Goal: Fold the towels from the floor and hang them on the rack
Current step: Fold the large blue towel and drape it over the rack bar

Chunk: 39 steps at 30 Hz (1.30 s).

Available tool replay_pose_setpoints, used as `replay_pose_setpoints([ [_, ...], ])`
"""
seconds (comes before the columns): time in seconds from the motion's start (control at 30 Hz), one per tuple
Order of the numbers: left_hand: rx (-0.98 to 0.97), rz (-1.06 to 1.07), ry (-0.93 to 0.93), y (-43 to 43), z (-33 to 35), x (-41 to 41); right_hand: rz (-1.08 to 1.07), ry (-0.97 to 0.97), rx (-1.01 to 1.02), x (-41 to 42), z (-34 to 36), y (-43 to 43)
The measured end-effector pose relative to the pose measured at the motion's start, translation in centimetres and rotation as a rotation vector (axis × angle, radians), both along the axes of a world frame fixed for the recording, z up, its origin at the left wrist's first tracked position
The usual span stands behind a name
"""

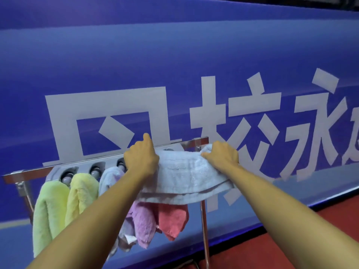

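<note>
A folded pale blue towel (186, 175) is stretched between my two hands in front of the right half of the metal rack (38, 172). My left hand (140, 158) grips its left end, forefinger raised against the top bar. My right hand (221, 155) grips its right end near the rack's right post. On the rack's round pegs hang a green towel (48, 212), a yellow towel (82, 195), a light blue towel (109, 178), a purple towel (142, 226) and a pink towel (172, 220). The pegs behind the held towel are hidden.
A blue banner (174, 55) with large white characters stands right behind the rack. Red floor (291, 239) runs along its base at the right. The rack's right post (205, 233) goes down to the floor.
</note>
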<state>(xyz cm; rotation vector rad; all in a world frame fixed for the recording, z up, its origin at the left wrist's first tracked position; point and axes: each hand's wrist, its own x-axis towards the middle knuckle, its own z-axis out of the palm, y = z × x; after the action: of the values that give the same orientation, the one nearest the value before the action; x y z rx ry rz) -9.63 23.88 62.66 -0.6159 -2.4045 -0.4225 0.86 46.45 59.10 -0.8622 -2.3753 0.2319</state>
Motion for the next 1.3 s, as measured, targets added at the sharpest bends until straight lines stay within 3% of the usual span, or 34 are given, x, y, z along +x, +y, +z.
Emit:
replay_pose_setpoints([
  [0.27,-0.063,-0.063,0.073,1.9,-0.3,-0.8,0.075,-0.133,0.098,-2.7,-4.5,-2.9],
  [0.37,-0.183,-0.102,0.152,3.1,-0.9,-0.5,0.085,-0.14,0.123,-3.3,-5.3,-3.8],
  [0.53,-0.576,-0.259,0.336,4.8,-1.2,1.0,0.081,-0.157,0.087,-3.2,-5.6,-3.7],
  [0.73,-0.765,-0.164,0.319,5.5,-2.9,2.0,0.072,-0.12,-0.003,-2.3,-6.5,-3.1],
  [0.83,-0.849,-0.141,0.333,5.3,-4.5,3.0,0.098,-0.035,-0.144,-2.3,-6.7,-3.0],
  [1.03,-0.903,-0.166,0.404,4.4,-7.1,4.1,0.167,0.166,-0.682,-3.0,-6.9,-2.6],
  [1.3,-0.988,-0.094,0.366,6.4,-9.4,2.3,0.156,0.235,-0.936,-4.8,-8.1,-1.9],
])
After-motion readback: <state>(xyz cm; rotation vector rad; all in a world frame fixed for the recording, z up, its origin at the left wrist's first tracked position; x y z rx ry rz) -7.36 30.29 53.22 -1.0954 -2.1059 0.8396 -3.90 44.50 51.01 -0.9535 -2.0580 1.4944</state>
